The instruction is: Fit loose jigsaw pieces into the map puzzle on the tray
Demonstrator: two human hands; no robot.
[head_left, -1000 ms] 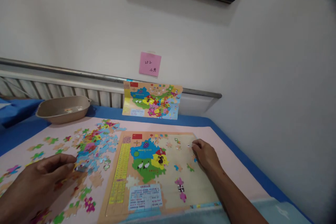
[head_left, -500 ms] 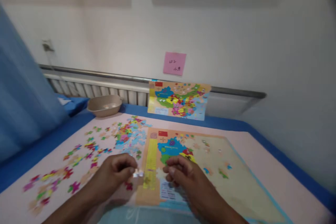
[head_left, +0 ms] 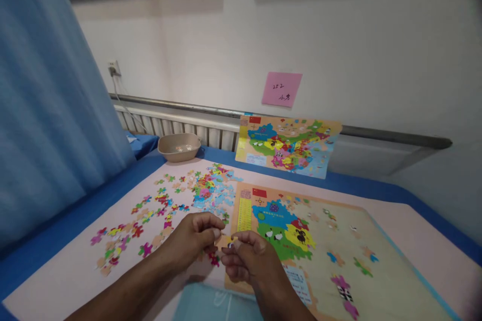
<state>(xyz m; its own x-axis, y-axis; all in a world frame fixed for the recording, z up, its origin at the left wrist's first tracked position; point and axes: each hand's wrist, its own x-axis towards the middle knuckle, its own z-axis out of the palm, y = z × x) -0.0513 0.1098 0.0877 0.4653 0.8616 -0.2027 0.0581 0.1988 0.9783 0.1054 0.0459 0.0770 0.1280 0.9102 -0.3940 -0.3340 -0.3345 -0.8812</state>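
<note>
My left hand (head_left: 196,238) and my right hand (head_left: 250,257) meet over the left edge of the puzzle board (head_left: 232,261). Between their fingertips is a small tan puzzle piece (head_left: 223,242) with a dark mark, pinched from both sides and partly covered by the fingers. Just beyond my right hand lies the assembled part of a colourful map puzzle (head_left: 276,225), with blue, green and yellow areas. Several loose pieces rest on the board's beige right part, among them a pink and black-white cluster (head_left: 344,291).
Loose puzzle pieces (head_left: 124,233) are scattered over the pink sheet on the left, with a joined multicoloured cluster (head_left: 213,188) behind. A beige basket (head_left: 179,148) holds a few pieces. A printed reference map (head_left: 288,143) leans at the wall, under a pink note (head_left: 281,89).
The view has turned left. My hands, earlier apart with a piece in the left fingertips, have come together, and the right fingers now also grip the piece.
</note>
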